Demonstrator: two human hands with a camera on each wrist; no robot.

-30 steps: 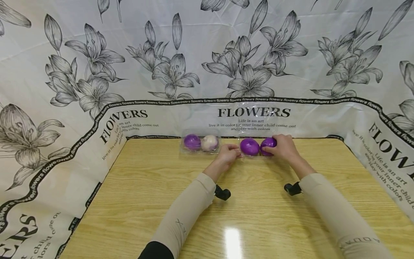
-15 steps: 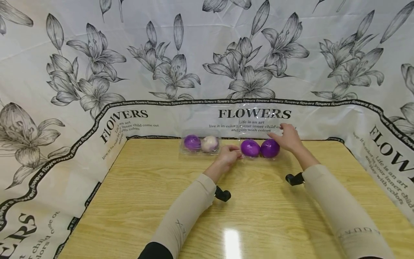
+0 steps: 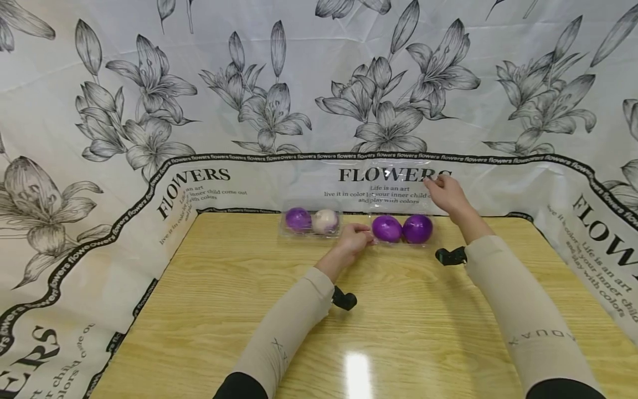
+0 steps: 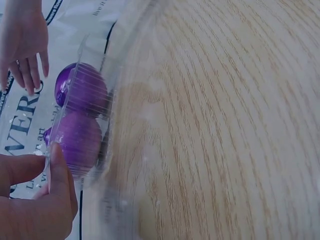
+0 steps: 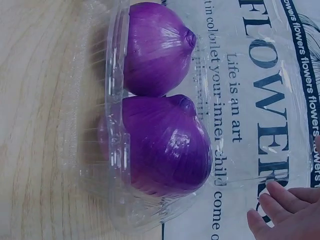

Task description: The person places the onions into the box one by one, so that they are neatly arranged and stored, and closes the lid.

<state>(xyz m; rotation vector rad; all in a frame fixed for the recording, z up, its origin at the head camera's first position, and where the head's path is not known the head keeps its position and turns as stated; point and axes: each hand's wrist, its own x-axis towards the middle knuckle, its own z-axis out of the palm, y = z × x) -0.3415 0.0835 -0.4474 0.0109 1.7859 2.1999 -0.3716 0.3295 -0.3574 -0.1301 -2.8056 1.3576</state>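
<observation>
Two purple onions (image 5: 165,145) sit side by side in a clear plastic clamshell container (image 5: 117,125), whose raised lid (image 3: 399,183) leans up toward the backdrop. My left hand (image 3: 353,242) pinches the container's left rim between thumb and fingers, as the left wrist view shows close up. Beside the raised lid's right edge is my right hand (image 3: 447,194), above the right-hand onion. In the right wrist view its fingertips (image 5: 257,222) are close to the clear lid edge; the left wrist view shows its fingers loosely straight.
Just left stands another clear container (image 3: 286,230) with a purple onion (image 3: 298,220) and a whitish-purple onion (image 3: 324,221). Both containers are at the back edge of the wooden table (image 3: 389,321), against a flower-printed cloth (image 3: 279,183).
My right hand has left the right-hand onion, which now lies in the container, and has moved up to the lid's edge. My left hand stays on the rim.
</observation>
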